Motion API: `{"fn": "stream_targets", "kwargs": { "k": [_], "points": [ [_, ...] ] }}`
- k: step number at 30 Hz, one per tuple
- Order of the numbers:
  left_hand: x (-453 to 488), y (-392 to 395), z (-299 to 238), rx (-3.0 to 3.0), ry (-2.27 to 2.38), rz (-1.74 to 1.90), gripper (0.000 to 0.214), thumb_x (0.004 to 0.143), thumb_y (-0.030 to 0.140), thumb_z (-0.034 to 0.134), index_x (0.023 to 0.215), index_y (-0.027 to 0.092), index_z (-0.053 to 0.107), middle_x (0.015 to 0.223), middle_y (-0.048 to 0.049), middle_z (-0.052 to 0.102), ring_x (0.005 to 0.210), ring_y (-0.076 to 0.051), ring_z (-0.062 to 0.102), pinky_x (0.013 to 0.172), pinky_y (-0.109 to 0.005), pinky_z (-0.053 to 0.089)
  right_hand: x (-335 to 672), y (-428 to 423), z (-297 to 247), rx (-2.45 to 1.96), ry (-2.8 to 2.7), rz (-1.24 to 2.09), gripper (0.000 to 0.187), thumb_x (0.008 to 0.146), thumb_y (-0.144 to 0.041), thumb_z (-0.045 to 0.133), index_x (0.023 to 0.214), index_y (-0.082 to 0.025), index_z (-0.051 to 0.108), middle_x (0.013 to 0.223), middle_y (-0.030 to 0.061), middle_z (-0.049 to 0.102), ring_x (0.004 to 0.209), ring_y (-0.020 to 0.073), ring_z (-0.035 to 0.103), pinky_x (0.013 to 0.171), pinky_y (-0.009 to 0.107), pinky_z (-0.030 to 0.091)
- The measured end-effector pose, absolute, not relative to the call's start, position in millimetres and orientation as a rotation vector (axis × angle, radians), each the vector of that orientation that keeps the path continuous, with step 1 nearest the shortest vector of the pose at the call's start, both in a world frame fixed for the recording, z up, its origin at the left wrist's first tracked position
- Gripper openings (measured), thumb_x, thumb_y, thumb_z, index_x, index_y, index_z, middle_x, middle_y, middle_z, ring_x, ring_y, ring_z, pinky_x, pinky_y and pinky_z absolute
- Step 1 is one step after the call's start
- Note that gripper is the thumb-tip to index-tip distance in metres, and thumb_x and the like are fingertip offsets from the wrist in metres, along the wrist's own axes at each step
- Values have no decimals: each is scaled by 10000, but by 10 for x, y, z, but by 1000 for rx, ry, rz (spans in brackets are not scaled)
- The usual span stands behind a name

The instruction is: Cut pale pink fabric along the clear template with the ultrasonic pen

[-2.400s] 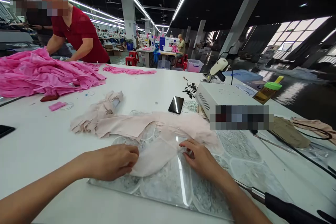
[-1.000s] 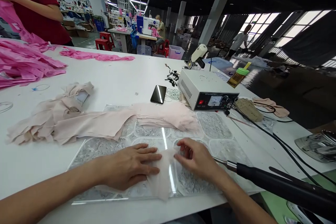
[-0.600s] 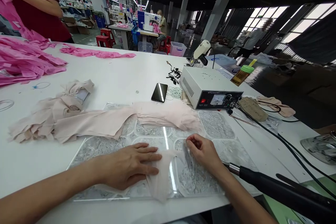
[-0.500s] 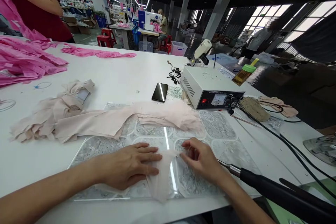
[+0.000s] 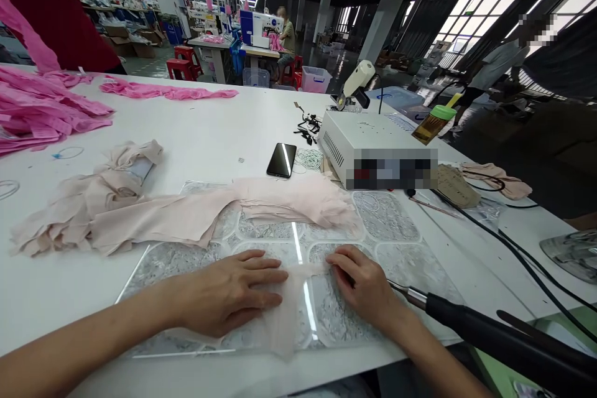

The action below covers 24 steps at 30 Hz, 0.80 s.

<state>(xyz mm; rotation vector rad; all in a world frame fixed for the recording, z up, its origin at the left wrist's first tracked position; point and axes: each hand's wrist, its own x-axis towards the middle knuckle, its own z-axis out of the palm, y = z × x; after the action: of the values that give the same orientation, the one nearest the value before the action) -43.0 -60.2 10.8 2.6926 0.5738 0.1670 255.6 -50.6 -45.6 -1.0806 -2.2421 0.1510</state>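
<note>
My left hand [image 5: 233, 292] lies flat with fingers spread, pressing a thin pale pink piece of fabric [image 5: 284, 323] onto a clear-edged, grey marbled sheet [image 5: 345, 317]. At the fabric's right side, my right hand [image 5: 361, 283] pinches a narrow drawn-out corner between thumb and fingers. A black-handled tool with a metal shaft [image 5: 471, 323] extends past my right wrist, its tip hidden behind the hand. Beyond my hands, a layered stack of pale pink fabric pieces [image 5: 293, 202] rests across the sheet. A bunched heap of the same cloth [image 5: 93, 199] sits to the left.
A white control box [image 5: 373, 137] stands right of a phone [image 5: 282, 160] and a coil of thin cord [image 5: 310, 160]. Black cables [image 5: 504, 249] cross the table's right side. Pink garments [image 5: 41, 106] lie far left, beside a person in red [image 5: 69, 18].
My right hand has drawn slightly to the right, pulling the fabric's corner longer. My left hand stays flat in place. The walking person at the far right has moved further right.
</note>
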Motion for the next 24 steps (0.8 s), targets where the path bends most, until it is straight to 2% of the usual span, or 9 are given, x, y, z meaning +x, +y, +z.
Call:
{"fn": "stream_targets", "kwargs": {
  "k": [4, 8, 13, 16, 21, 24],
  "points": [
    [-218, -521, 75, 2693, 565, 259, 358, 1003, 189, 411, 1324, 213, 568, 1405, -80, 545, 1335, -253, 486, 1183, -451, 303, 2580, -577, -415, -1094, -2209, 154, 188, 887, -98, 479, 989, -207, 594, 914, 68, 639, 806, 166, 660, 663, 269, 568],
    [-40, -414, -49, 2728, 514, 240, 394, 1028, 185, 362, 1398, 194, 498, 1462, -85, 472, 1372, -249, 440, 1193, -450, 287, 2593, -647, -397, -1065, -2222, 122, 207, 893, -90, 483, 1008, -213, 604, 887, 62, 629, 777, 158, 653, 654, 264, 565],
    [-62, -391, -145, 2755, 518, 136, 415, 1043, 206, 350, 1448, 162, 423, 1508, -66, 400, 1423, -239, 354, 1219, -425, 226, 2620, -724, -415, -999, -2281, 36, 271, 883, -65, 496, 1056, -217, 640, 861, 66, 639, 778, 168, 636, 654, 282, 550],
    [-122, -402, -141, 2762, 515, 100, 430, 1039, 193, 358, 1468, 188, 389, 1520, -50, 380, 1442, -225, 314, 1229, -412, 193, 2632, -750, -440, -1002, -2285, -8, 287, 874, -53, 494, 1055, -217, 645, 841, 61, 640, 753, 165, 626, 644, 288, 543],
    [-122, -380, -91, 2753, 493, 112, 489, 1018, 153, 397, 1497, 221, 326, 1521, -54, 380, 1438, -231, 322, 1221, -428, 219, 2642, -761, -469, -1001, -2286, -67, 301, 874, -43, 477, 1078, -201, 630, 850, 71, 650, 767, 167, 627, 661, 292, 548],
    [-78, -366, -78, 2765, 501, 149, 474, 1027, 178, 389, 1496, 199, 327, 1511, -72, 394, 1433, -233, 333, 1216, -432, 236, 2641, -759, -468, -1009, -2296, -91, 296, 885, -55, 479, 1099, -195, 628, 853, 73, 656, 764, 168, 628, 661, 293, 547]
  ]
}}
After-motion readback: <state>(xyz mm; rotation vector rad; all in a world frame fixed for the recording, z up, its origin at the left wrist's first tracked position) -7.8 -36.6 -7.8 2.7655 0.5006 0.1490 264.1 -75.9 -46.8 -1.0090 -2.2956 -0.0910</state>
